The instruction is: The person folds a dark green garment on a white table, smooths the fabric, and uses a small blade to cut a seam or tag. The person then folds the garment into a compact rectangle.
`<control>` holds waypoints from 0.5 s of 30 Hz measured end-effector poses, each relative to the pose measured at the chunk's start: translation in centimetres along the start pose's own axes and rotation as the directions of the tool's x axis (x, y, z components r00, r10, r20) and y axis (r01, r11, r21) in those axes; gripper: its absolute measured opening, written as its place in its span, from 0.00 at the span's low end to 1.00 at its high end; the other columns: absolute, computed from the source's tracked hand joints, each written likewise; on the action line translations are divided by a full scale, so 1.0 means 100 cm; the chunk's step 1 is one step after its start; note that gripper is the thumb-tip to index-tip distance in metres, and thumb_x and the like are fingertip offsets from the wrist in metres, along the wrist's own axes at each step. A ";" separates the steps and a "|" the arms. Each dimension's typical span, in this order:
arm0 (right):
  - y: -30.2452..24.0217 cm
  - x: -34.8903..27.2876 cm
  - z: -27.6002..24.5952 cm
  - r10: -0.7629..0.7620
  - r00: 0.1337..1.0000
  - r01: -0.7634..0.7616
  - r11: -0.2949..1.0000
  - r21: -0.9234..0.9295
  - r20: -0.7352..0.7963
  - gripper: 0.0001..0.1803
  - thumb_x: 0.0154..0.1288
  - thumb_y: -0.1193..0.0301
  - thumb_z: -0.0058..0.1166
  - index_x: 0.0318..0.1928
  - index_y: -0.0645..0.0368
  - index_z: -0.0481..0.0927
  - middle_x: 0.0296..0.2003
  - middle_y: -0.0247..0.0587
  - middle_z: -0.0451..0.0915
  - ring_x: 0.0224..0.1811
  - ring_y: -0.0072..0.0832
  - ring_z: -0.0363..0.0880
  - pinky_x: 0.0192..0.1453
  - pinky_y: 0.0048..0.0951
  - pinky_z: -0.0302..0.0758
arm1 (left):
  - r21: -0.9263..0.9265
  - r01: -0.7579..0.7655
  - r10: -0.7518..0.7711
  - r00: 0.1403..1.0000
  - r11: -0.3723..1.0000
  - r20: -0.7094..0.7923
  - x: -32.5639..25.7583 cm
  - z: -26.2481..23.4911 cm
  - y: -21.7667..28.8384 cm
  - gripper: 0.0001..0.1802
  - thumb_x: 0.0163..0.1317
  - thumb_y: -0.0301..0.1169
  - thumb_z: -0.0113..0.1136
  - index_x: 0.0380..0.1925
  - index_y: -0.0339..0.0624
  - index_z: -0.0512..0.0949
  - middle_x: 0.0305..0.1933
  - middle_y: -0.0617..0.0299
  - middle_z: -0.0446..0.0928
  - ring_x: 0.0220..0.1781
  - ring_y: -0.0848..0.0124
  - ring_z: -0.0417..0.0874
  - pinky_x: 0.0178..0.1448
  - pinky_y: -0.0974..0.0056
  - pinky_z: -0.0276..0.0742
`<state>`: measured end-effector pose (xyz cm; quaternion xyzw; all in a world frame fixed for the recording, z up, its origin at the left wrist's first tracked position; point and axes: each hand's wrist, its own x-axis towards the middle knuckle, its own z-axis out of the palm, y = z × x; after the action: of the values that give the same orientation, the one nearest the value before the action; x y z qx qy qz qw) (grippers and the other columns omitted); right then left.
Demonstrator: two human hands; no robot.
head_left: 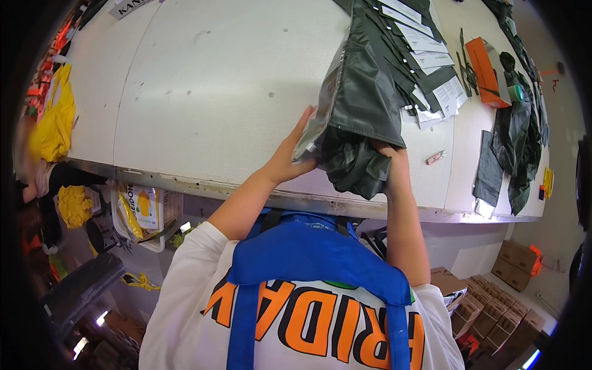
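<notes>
A long dark plastic bag [365, 92] with a clear side lies over the table's near edge, its mouth toward me. From that mouth a crumpled dark shiny bundle [354, 166] bulges out; it looks like folded fabric or film. My left hand [288, 154] is closed on the clear left side of the bag, beside the bundle. At the right corner of the mouth, my right hand [394, 161] grips the bundle's right side, with its fingers partly hidden under the bag's edge.
Overlapping dark packets with white paper slips [431, 58] lie right of the bag. Farther right are an orange box [487, 71] and dark bags [518, 135]. A small pinkish tube [436, 157] lies nearer. Yellow bags [57, 120] and another person's arm [74, 176] are at left.
</notes>
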<state>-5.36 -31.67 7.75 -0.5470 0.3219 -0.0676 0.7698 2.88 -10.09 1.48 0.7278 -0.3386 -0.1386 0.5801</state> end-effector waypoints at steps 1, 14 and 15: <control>-0.001 0.002 0.004 0.010 1.000 -0.010 1.000 0.008 -0.003 0.20 0.57 0.76 0.56 0.52 0.66 0.75 0.43 0.42 0.79 0.43 0.30 0.77 0.47 0.30 0.73 | -0.072 0.022 -0.022 1.000 0.997 -0.005 0.004 0.002 0.001 0.47 0.54 0.29 0.58 0.72 0.42 0.45 0.60 0.44 0.71 0.58 0.57 0.76 0.61 0.57 0.69; 0.005 0.044 0.010 0.039 0.994 -0.092 0.782 -0.616 -0.098 0.21 0.63 0.69 0.50 0.54 0.68 0.73 0.52 0.55 0.76 0.56 0.47 0.73 0.59 0.35 0.67 | -0.687 0.652 -0.280 0.758 0.321 0.589 -0.041 0.018 -0.021 0.41 0.52 0.18 0.54 0.69 0.43 0.54 0.62 0.59 0.69 0.62 0.65 0.71 0.67 0.61 0.64; 0.014 0.051 0.005 0.247 0.963 -0.266 0.773 -0.576 -0.113 0.21 0.62 0.69 0.48 0.54 0.67 0.73 0.53 0.57 0.76 0.56 0.50 0.72 0.59 0.36 0.67 | -0.666 0.721 -0.406 0.676 0.192 0.615 -0.040 0.011 -0.038 0.36 0.57 0.22 0.52 0.68 0.40 0.56 0.64 0.57 0.67 0.64 0.66 0.69 0.66 0.60 0.65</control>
<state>-1.47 -33.06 4.41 -0.7072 0.4102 0.1317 0.5606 0.56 -7.93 -3.16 0.3566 -0.0026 -0.6066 0.7105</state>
